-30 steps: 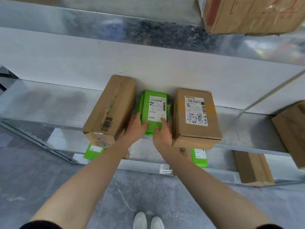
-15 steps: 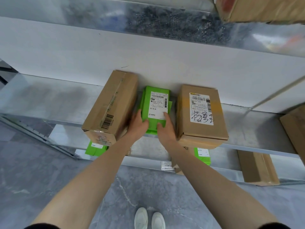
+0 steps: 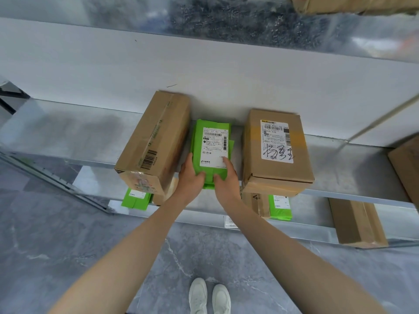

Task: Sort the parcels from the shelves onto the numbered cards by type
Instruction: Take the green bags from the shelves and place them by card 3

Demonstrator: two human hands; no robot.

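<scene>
I stand at a shiny metal shelf (image 3: 68, 137). Far to the left on it lies a long brown box (image 3: 154, 143), turned a little so it slants. Under that box, on the lower shelf (image 3: 95, 180), a small green bag (image 3: 136, 199) peeks out.

Next comes my left hand (image 3: 191, 177). Its fingers are curled round the near left edge of the green parcel (image 3: 210, 150), clamped on it. The green parcel lies flat on the shelf, between the two brown boxes, with its white label up. A bit more green sticks out from under it.

My right hand (image 3: 226, 177) holds the near right edge of the parcel. One finger lies on top of the white label and the thumb pinches the near end.

To the right sits a brown box with a big label (image 3: 276, 150). Below it on the lower shelf is another green bag (image 3: 280, 207), and further right a flat brown box (image 3: 356, 223).
</scene>
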